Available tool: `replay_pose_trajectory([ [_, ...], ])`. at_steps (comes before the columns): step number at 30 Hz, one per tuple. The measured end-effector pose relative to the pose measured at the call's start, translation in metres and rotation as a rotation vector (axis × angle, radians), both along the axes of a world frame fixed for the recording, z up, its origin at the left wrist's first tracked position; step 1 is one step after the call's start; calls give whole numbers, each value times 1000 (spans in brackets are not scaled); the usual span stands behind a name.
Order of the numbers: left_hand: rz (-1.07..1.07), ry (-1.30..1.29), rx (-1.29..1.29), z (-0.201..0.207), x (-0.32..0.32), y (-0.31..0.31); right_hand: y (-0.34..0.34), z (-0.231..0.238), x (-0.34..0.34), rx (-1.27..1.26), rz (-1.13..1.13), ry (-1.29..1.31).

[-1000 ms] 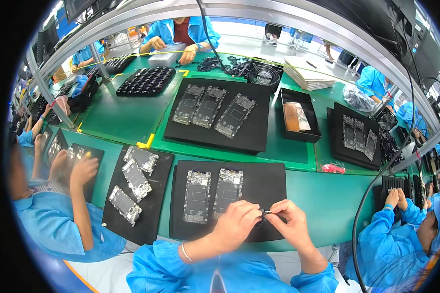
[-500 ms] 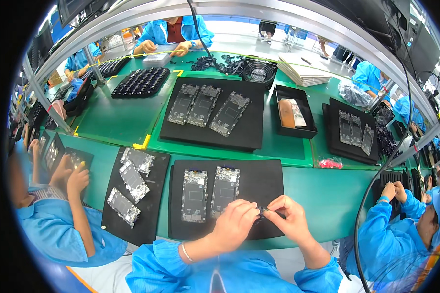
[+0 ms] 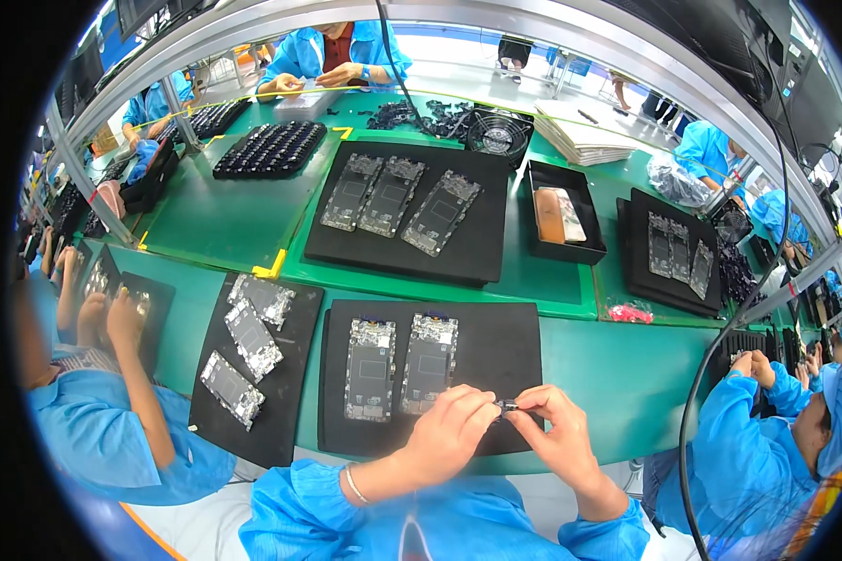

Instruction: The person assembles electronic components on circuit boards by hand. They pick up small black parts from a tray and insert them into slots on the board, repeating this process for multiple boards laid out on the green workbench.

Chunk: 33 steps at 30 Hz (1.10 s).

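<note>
My left hand (image 3: 451,428) and my right hand (image 3: 559,432) meet above the near right part of a black foam mat (image 3: 498,346). Between their fingertips, both pinch a small dark part (image 3: 507,406) with a shiny bit; its exact kind is too small to make out. On the same mat, left of the part, lie two long circuit boards, one at the left (image 3: 370,370) and one at the right (image 3: 431,355). The right-hand board's lower end sits close to my left hand, which partly overlaps it.
Left is another black mat (image 3: 285,397) holding three boards. Beyond mine, a black foam stack (image 3: 482,252) bears three more; beside it stand a black box (image 3: 571,251), a fan (image 3: 498,136) and a filled black tray (image 3: 269,152). Co-workers sit on both sides and opposite. A cable (image 3: 690,421) hangs at right.
The small part has turned slightly between my fingers and shows more of its shiny side. My hands stay nearly in place. The left co-worker's hands have moved left and down.
</note>
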<state>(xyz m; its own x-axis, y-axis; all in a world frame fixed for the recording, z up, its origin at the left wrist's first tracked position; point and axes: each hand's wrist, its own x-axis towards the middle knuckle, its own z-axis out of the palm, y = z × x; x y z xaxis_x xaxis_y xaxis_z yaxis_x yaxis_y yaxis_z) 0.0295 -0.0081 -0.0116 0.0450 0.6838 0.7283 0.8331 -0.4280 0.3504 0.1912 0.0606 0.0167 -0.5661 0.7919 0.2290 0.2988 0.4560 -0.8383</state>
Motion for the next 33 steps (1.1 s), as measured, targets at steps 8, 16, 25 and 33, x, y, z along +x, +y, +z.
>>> replay_pose_trajectory([
  [8,-12,4,27,0,-1,-1,1,-2,1,-103,28,81],
  [16,-16,-6,40,-1,-1,-4,9,-1,4,-241,134,130],
  [25,16,16,4,3,3,-1,11,-2,5,-195,82,57],
  [33,-47,-54,3,-2,-7,0,18,-3,4,-318,126,54],
])
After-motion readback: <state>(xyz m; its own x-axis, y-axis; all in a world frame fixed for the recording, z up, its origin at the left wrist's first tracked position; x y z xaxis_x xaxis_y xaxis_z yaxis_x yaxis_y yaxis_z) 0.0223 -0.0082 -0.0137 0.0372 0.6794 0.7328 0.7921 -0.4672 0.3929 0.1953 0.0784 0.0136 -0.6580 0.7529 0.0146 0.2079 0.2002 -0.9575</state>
